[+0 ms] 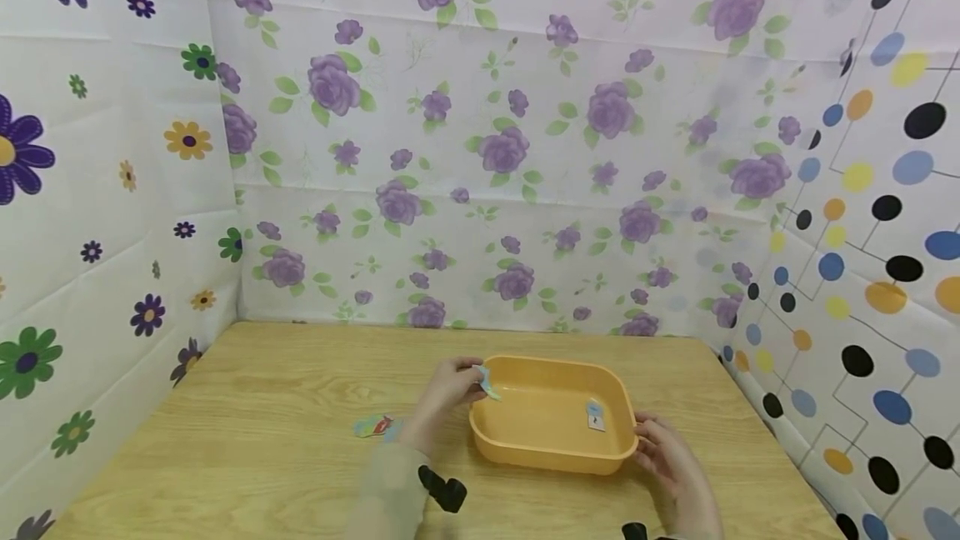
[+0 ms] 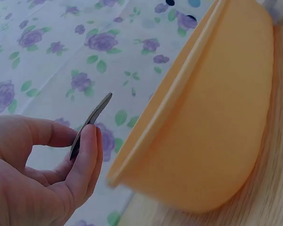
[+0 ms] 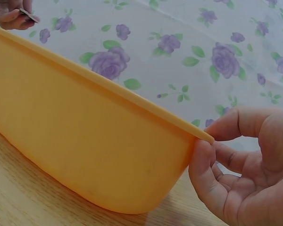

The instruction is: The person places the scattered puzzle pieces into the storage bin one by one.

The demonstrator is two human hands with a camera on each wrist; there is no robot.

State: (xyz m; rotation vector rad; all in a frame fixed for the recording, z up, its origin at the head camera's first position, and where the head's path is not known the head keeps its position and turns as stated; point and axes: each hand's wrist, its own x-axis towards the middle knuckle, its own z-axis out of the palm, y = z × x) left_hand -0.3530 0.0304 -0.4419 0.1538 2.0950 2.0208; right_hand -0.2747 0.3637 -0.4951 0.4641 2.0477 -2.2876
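Note:
My left hand pinches a thin flat piece between thumb and fingers, at the left rim of the yellow-orange plastic basin. This piece is light blue and greenish in the head view; the left wrist view shows it edge-on, with a dark back. The right hand grips the basin's right rim, thumb and fingers on either side of the edge in the right wrist view. Inside the basin lies a small light-blue and white flat piece with a dark mark.
Left of the basin, colourful flat cutouts in green, red and blue lie on the wood-grain table, partly behind my left forearm. A flowered cloth hangs behind the table, with patterned cloths at both sides.

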